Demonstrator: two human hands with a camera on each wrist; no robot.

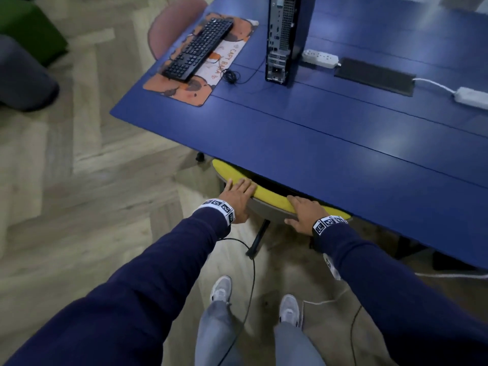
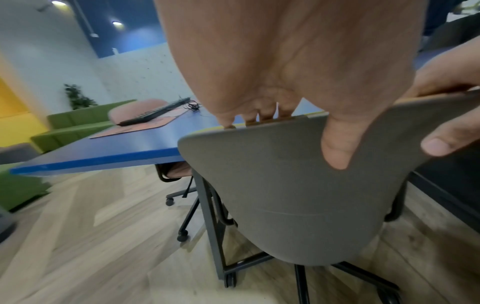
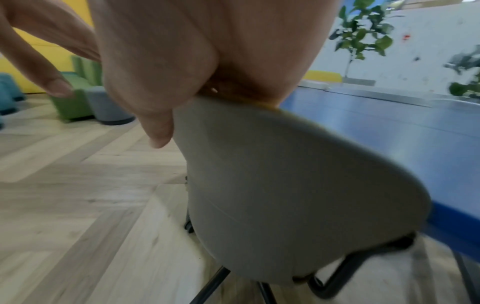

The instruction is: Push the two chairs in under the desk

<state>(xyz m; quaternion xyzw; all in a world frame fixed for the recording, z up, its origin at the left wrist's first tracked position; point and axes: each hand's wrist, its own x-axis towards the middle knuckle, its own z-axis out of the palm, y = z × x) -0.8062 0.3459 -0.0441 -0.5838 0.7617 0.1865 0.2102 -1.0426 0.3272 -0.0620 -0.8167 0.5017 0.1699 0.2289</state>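
Fingers (image 1: 244, 184) grip chair (image 1: 266, 192); mat (image 1: 224, 58) reads "CAPY".

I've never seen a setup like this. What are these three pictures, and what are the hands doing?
No machine here: a person wears three cameras. The big picture looks down from the head; the other two look along each wrist at the fingers. The left hand and right hand both grip the top of a yellow chair, fingers over its edge and thumbs on its grey back, at the edge of the blue desk. A pink chair stands at the desk's far side. On the desk lie a keyboard on a patterned mat, a small computer and power strips.
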